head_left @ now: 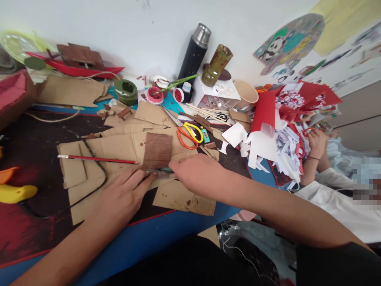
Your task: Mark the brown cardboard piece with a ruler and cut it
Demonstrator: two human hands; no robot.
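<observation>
A: Nearest first, hands?
B: Left hand (123, 194) flat, fingers laid together, pressing on the cardboard sheets (98, 159), fingertips just under the brown-painted cardboard piece (157, 150). Right hand (198, 171) comes in from 4 o'clock, palm down, fingers close together, fingertips at that piece's lower edge; can't tell if it pinches anything.

A: Painted piece, where?
B: On the cardboard pile, at 12 o'clock of both hands, touching the fingertips.

A: Beside it?
B: Red-handled paintbrush (98, 159) lying across the cardboard at 9 o'clock of the piece, tip just reaching it. Scissors (188, 133) with orange and yellow handles at 1 o'clock, near.

A: Further back?
B: Green paint pot (126, 91) at 11 o'clock, black thermos (195, 53) at 12 against the wall, paper cup (246, 93) at 1. Red and white paper scraps (279, 135) at 2 o'clock, another person's hand (317, 143) just beyond them.
</observation>
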